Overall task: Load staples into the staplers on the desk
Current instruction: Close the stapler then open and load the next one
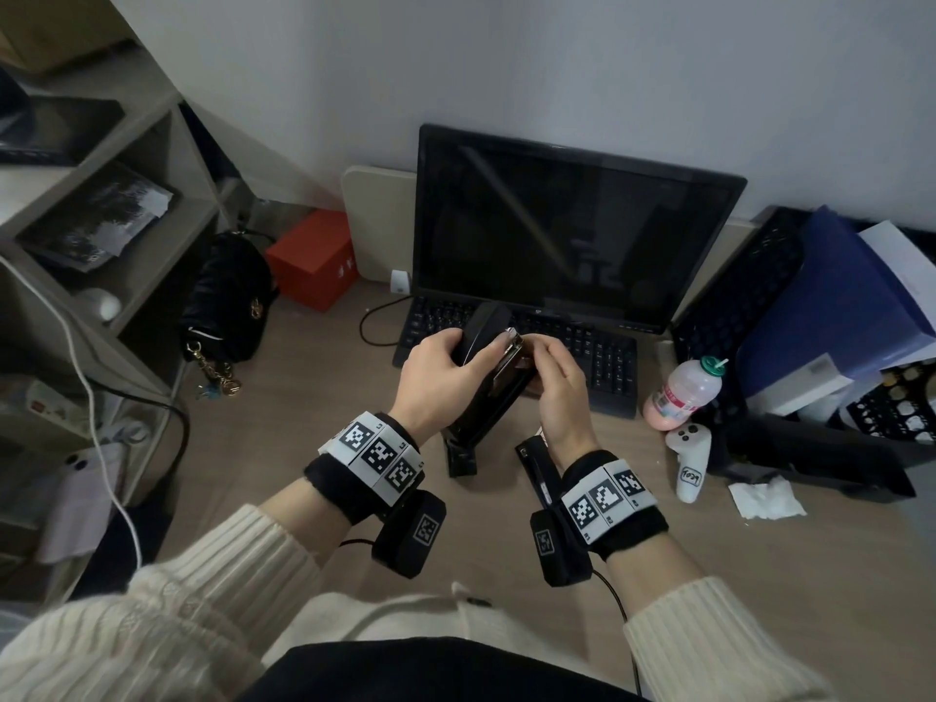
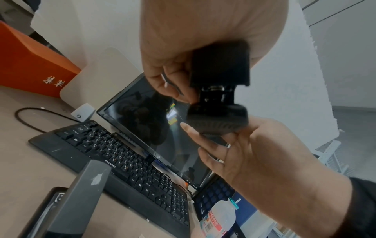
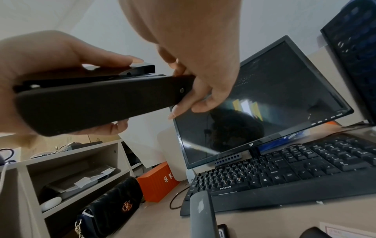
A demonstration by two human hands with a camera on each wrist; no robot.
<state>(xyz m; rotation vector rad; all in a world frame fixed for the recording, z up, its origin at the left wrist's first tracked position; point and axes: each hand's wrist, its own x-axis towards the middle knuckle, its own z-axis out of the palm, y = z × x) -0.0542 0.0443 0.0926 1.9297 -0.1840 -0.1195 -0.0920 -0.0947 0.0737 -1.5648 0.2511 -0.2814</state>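
A long black plastic stapler (image 3: 97,99) is held up in the air by both hands. The left hand (image 3: 46,67) wraps its rear half, one finger lying along the top edge. The right hand (image 3: 195,53) pinches the front end. Below on the beige desk (image 3: 264,225) lie a black keyboard (image 3: 284,173), a dark flat monitor (image 3: 260,103), an orange box (image 3: 160,183) and a black quilted handbag (image 3: 109,207) beside a pale shelf unit (image 3: 67,157).

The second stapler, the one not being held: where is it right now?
In the head view, the second stapler lies on the desk under the right hand, near the white controller.
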